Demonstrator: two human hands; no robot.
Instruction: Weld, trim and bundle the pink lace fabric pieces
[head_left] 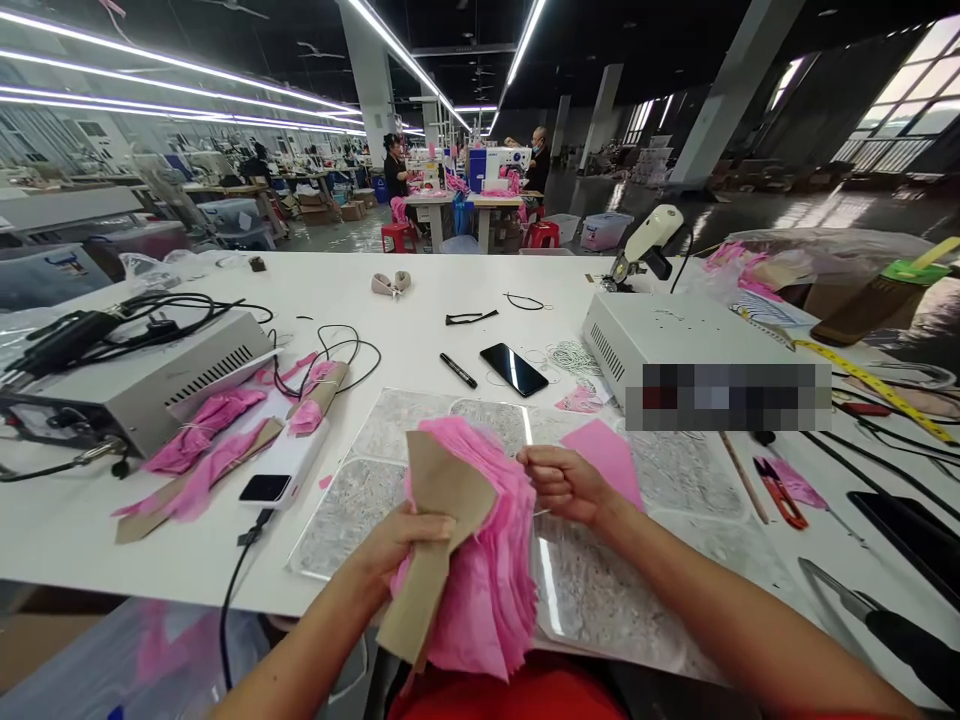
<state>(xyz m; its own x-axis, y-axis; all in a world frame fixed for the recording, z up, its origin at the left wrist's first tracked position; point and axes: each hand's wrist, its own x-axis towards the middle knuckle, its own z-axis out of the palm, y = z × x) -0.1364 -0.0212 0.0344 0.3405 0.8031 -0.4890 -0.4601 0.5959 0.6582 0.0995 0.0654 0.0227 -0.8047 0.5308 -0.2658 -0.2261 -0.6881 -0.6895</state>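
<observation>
A thick bundle of pink fabric pieces is gripped in my left hand, thumb across its front. Brown card pieces lie over the bundle's face, one strip slanting down under the thumb. My right hand is closed in a pinch right beside the bundle's upper right edge. What sits between its fingertips is hidden or too small to make out. Behind that hand, a flat pink piece rests on the clear-covered, stone-patterned mat.
Beyond the mat lie a phone and a black marker. Grey boxes flank the table, the right one with a yellow tape measure beside it. Red-handled snips and a black-handled tool lie at right. Two people work farther back.
</observation>
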